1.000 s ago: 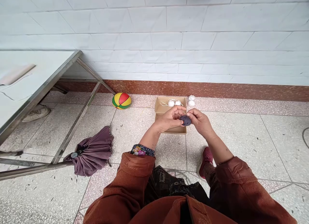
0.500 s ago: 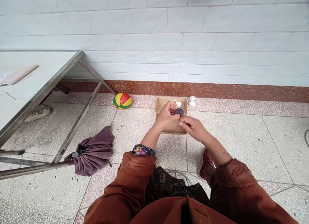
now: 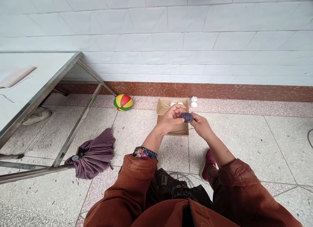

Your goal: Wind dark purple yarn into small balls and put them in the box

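A small dark blue-grey ball of yarn (image 3: 187,117) is held between my two hands, above an open cardboard box (image 3: 160,106). My left hand (image 3: 170,118) grips its left side with thumb and fingers. At the ball's right side, my right hand (image 3: 201,124) is closed, its fingertips pressed against the yarn. A dark strand runs below the hands across the box and reaches the right hand. Inside the box, partly hidden behind my left hand, lie white yarn balls (image 3: 173,103) with a loose white strand.
Two white yarn balls (image 3: 193,104) sit on the floor right of the box. A colourful ball (image 3: 123,102) rests by the wall. At left, a folded purple umbrella (image 3: 97,155) leans near a metal-framed table (image 3: 49,73). A shoe (image 3: 37,117) shows beneath the table.
My right hand has moved up from the strand below the ball to the ball's right side. The yarn ball has shifted slightly right and turned. The dark strand now shows across the box.
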A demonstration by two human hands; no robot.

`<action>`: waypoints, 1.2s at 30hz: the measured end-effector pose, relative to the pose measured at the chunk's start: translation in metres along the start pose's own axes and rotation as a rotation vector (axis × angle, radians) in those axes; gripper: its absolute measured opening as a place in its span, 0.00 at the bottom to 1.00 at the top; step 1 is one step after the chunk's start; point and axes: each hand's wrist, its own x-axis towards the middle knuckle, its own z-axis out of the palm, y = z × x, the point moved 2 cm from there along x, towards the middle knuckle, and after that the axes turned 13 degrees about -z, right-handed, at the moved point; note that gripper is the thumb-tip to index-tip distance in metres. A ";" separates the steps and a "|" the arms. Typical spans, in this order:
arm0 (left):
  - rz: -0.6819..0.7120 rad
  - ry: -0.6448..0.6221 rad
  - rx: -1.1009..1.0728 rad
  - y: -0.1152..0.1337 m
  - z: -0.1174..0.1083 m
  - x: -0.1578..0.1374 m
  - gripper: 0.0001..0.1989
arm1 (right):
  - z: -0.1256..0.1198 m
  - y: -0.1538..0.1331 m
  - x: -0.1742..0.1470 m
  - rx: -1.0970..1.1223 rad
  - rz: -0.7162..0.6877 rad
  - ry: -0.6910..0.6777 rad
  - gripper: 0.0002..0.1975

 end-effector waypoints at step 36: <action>-0.026 0.325 0.059 -0.002 -0.004 0.005 0.26 | 0.005 -0.015 -0.002 -0.045 -0.082 -0.130 0.12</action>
